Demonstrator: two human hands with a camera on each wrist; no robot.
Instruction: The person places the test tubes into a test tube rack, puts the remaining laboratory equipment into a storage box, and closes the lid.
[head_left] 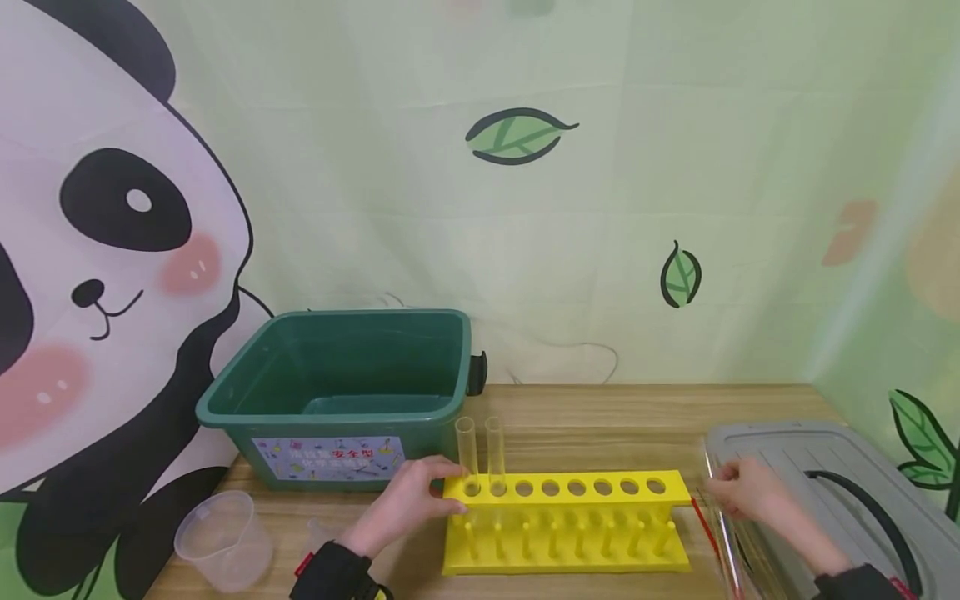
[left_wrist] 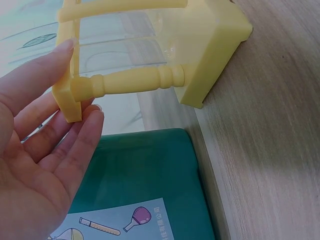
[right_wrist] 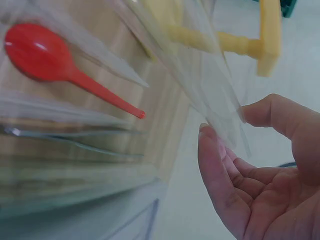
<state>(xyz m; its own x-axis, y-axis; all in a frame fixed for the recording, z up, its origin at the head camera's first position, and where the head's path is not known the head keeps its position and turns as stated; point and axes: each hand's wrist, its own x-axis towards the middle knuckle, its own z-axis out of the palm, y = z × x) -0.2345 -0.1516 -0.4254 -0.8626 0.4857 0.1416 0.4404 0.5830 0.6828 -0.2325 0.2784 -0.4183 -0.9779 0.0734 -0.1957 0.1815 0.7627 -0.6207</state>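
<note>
A yellow test tube rack [head_left: 566,564] stands upright on the wooden table, two clear test tubes [head_left: 467,450] in its leftmost holes. My left hand [head_left: 408,498] grips the left end of its top bar, thumb on one face and fingers on the other, as the left wrist view shows. To the right of the rack, my right hand [head_left: 756,492] pinches a clear test tube [right_wrist: 175,60] near one end, between thumb and fingertips. Beneath that tube in the right wrist view lie a red spoon [right_wrist: 42,52] and a thin metal tool, blurred, possibly tweezers [right_wrist: 60,134].
A green bin [head_left: 337,421] with a black latch stands behind the rack at left. In front of it is a clear plastic cup [head_left: 225,542]. A grey lid [head_left: 795,442] with a black handle lies at right. A printed cloth hangs behind the table.
</note>
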